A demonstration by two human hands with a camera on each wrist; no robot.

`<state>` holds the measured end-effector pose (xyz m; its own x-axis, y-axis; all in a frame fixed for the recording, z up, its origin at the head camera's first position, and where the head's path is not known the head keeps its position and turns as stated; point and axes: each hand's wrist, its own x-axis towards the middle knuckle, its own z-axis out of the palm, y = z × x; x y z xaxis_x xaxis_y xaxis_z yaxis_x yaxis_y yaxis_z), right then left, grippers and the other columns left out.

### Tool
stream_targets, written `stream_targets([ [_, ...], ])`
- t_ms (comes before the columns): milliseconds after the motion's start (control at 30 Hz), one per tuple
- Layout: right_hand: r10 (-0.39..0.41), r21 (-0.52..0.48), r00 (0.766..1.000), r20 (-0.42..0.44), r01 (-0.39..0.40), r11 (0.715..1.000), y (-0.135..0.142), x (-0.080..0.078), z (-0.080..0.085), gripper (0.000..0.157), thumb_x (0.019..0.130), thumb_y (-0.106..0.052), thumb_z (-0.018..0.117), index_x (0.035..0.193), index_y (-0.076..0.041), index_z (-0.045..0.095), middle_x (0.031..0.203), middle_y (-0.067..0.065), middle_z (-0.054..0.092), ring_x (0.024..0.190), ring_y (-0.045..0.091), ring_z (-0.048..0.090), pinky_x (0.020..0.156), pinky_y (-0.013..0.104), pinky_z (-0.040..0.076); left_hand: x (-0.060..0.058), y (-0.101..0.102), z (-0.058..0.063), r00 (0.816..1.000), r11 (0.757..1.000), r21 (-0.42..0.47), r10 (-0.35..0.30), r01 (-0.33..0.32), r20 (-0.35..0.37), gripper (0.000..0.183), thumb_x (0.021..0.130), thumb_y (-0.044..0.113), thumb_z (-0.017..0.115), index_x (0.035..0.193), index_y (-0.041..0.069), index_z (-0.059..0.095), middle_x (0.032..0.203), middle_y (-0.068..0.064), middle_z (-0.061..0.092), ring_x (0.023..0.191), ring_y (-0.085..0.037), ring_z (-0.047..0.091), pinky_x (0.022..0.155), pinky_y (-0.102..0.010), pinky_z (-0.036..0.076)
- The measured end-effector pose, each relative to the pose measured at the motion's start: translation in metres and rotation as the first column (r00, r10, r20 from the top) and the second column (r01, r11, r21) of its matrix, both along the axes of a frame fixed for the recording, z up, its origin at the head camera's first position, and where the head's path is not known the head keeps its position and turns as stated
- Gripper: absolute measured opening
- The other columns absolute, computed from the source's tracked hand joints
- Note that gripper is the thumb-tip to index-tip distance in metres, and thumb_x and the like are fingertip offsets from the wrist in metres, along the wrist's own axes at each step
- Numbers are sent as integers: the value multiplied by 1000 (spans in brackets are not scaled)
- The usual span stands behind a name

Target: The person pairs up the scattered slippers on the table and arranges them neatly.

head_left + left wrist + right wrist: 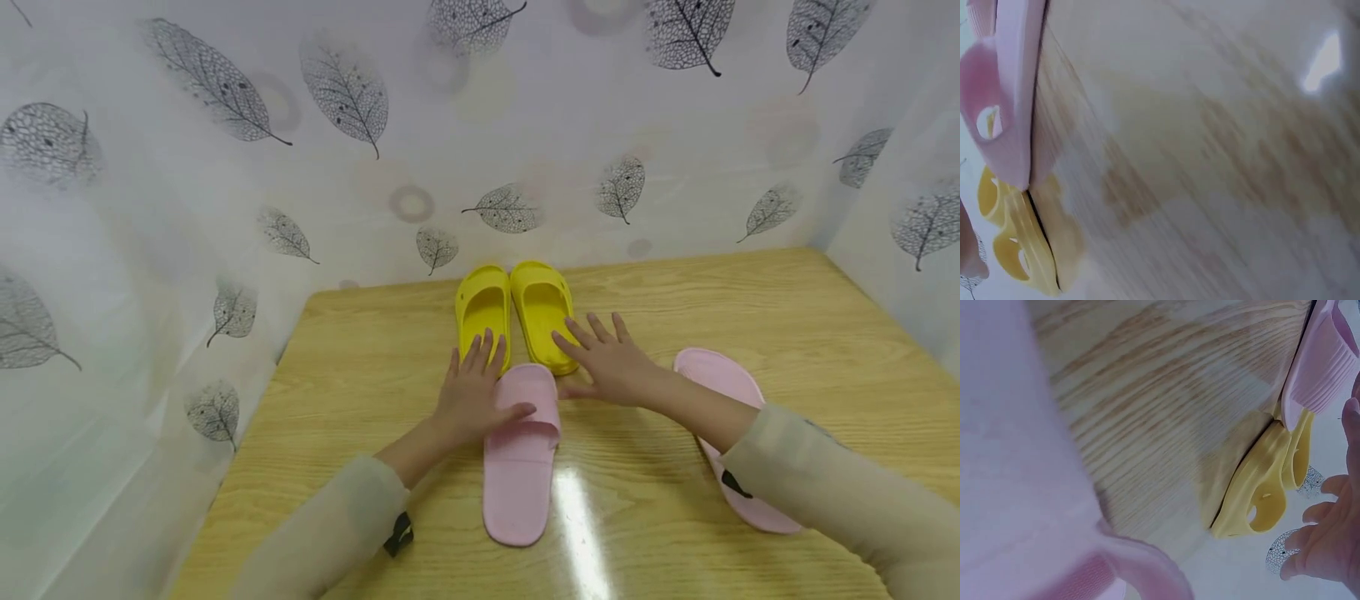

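Observation:
A pair of yellow slippers, the left one (471, 302) and the right one (542, 321), stands side by side at the table's back edge. Just in front of them lies a pink slipper (519, 492), toe pointing away. My left hand (468, 404) is spread over its left side, the thumb overlapping the strap in the head view. My right hand (617, 367), fingers spread and holding nothing, hovers right of that slipper's toe, its fingertips near the right yellow slipper. A second pink slipper (723, 375) lies further right, partly hidden by my right forearm.
The wood-grain table (360, 358) carries all the slippers. A pale leaf-print sheet (525, 125) rises behind it and along both sides. Light glares off the tabletop in front, beside the middle pink slipper.

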<state>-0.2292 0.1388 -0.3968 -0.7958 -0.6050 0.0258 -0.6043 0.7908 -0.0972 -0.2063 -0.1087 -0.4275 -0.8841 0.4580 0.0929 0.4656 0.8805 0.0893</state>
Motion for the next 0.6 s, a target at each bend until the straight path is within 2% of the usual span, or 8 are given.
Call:
stream_targets([
  [67, -9, 5, 1000, -16, 9, 1000, 3, 2, -1, 90, 82, -61, 59, 149, -9, 29, 154, 23, 20, 138, 51, 13, 107, 70, 3, 4, 3, 2, 1000, 1000, -2, -1, 1, -22, 112, 75, 85, 35, 153, 11, 4, 158, -14, 5, 146, -29, 1, 114, -57, 4],
  [133, -15, 7, 1000, -26, 15, 1000, 6, 3, -1, 96, 80, -64, 59, 150, -9, 24, 155, 23, 15, 139, 50, 9, 107, 70, 1, 8, 6, 4, 999, 1000, -7, 4, -4, -35, 118, 71, 85, 43, 153, 13, 0, 158, -13, -1, 146, -27, -5, 114, -59, 0],
  [267, -18, 6, 998, -57, 18, 1000, 11, 9, 0, 105, 76, -71, 57, 151, -7, 21, 156, 23, 10, 140, 50, 6, 106, 71, 1, 15, 11, 8, 1000, 1000, 2, 22, -22, -10, 127, 64, 90, 43, 151, 13, -10, 156, -12, -11, 144, -27, -14, 112, -59, -6],
  [400, -32, 17, 996, -82, 33, 999, 16, 18, 3, 106, 76, -73, 56, 151, -7, 21, 155, 24, 12, 140, 49, 7, 106, 71, -1, 20, 16, 12, 1000, 1000, -1, 11, -11, 17, 127, 66, 90, 40, 149, 12, -14, 156, -11, -11, 143, -29, -14, 112, -61, -4],
  [600, -42, 9, 994, -106, 43, 999, 25, 30, 10, 105, 76, -72, 56, 150, -6, 22, 155, 25, 13, 140, 50, 8, 106, 69, -6, 31, 24, 19, 1000, 999, -35, 7, -5, 30, 123, 68, 88, 41, 152, 11, -5, 157, -8, -10, 144, -27, -10, 112, -62, 1],
])
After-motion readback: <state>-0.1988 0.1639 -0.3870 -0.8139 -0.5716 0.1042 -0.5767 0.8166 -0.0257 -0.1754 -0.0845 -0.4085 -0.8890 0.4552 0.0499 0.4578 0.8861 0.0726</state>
